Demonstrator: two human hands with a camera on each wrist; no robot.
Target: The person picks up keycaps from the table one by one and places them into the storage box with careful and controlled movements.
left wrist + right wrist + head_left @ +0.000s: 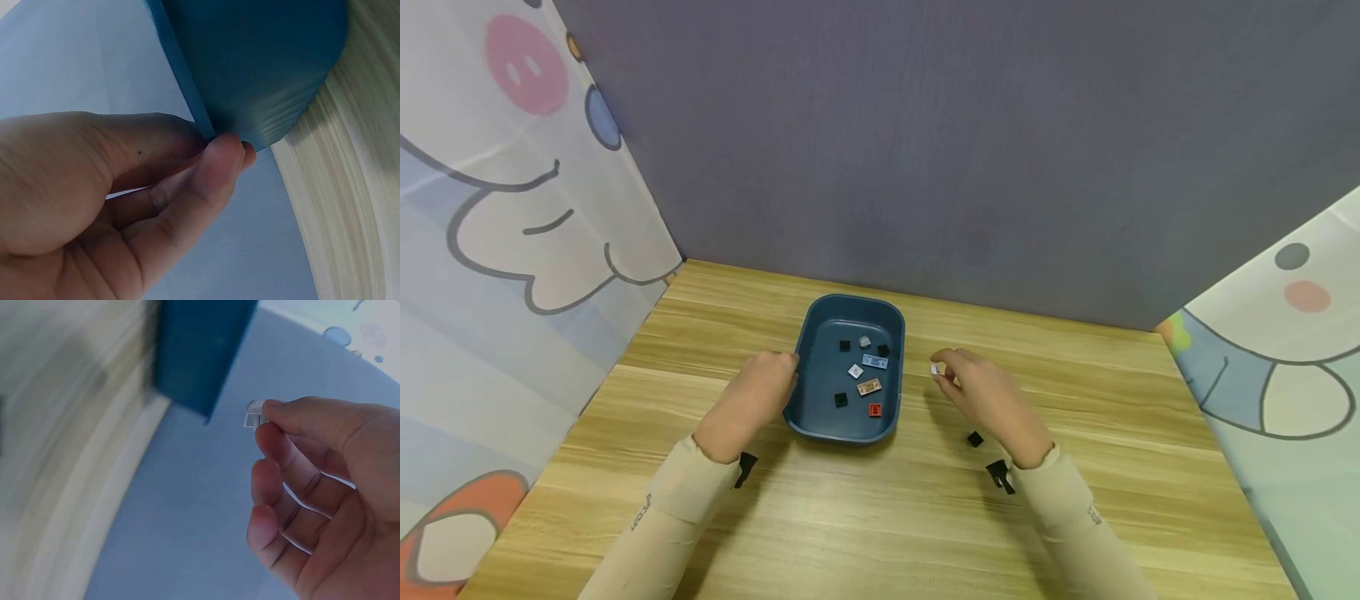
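Note:
My left hand [758, 396] pinches the left rim of a dark blue plastic bin [808, 404], thumb on one side of the wall and fingertips on the other in the left wrist view. Right of the bin, my right hand [983, 387] pinches a small white keycap [254, 414] between thumb and index finger, raised off the table. Its remaining fingers curl loosely. Inside the bin lie several keycaps: black, white, a red one [876, 410], a wide light blue one [875, 362] and a wide tan one [869, 387].
A black keycap [975, 438] lies on the wooden table [865, 525] below my right hand. Behind the table stands a grey partition [925, 167]. Cartoon-printed curtains [467, 275] hang at both sides. Black wrist fittings [1000, 475] show at the sleeves.

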